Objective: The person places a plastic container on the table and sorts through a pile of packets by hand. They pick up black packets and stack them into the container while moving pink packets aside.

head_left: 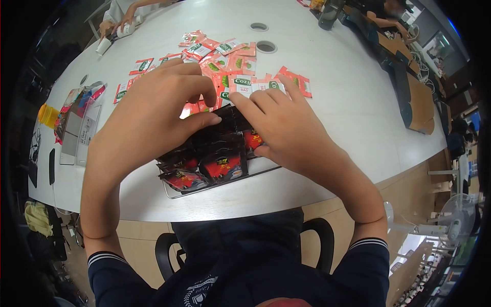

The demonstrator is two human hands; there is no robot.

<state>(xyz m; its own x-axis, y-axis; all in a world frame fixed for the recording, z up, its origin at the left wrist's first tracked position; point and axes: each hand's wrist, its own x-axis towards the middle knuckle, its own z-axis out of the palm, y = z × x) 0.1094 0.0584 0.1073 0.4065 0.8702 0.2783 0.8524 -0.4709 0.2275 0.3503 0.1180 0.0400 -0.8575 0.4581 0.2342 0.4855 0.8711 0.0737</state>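
Black and red coffee packets point(222, 165) stand in rows in a shallow clear tray point(204, 191) near the table's front edge. My left hand point(158, 102) is over the tray's left back part, thumb and fingers apart, its thumb tip beside the black top edge of a packet. On the right, my right hand point(279, 123) rests at the packets' right side, fingers spread and curved, with the thumb by a red packet. Just behind both hands lies a loose pile of pink and white Cozi tea sachets point(241, 83), partly hidden by my fingers.
A clear organizer point(76, 138) and a yellow-capped container point(48, 116) stand at the left. Another person's hands point(123, 23) hold a white bottle at the back left. A dark bottle point(331, 14) and open cardboard boxes point(417, 102) line the right side. Two round holes pierce the table behind.
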